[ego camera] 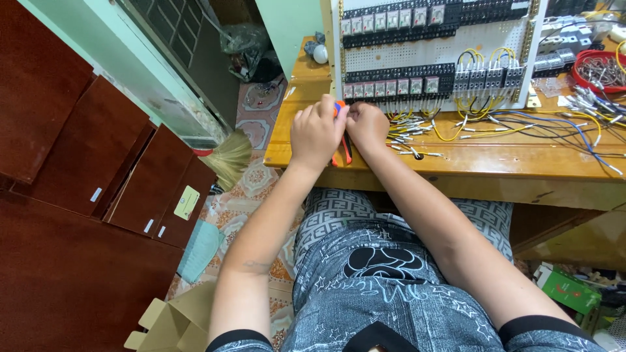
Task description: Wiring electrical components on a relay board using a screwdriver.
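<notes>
My left hand [316, 133] is closed around an orange-handled hand tool [340, 151], whose orange and black handles stick out below the fist. My right hand [367, 125] is right beside it, fingers curled and pinched at the tool's orange tip [338, 106]; what it pinches is hidden. Both hands rest on the wooden workbench [508, 160], just in front of a white perforated panel [417, 55] carrying rows of black relays and terminal blocks. Loose yellow, white and blue wires [456, 130] with ferrule ends lie spread to the right of my hands.
A red bowl [603, 68] of small metal parts sits at the bench's far right. Dark red cabinets [78, 163] stand to the left, with a broom [228, 156] leaning by them. A cardboard box [173, 322] lies on the tiled floor, green packaging [567, 290] under the bench.
</notes>
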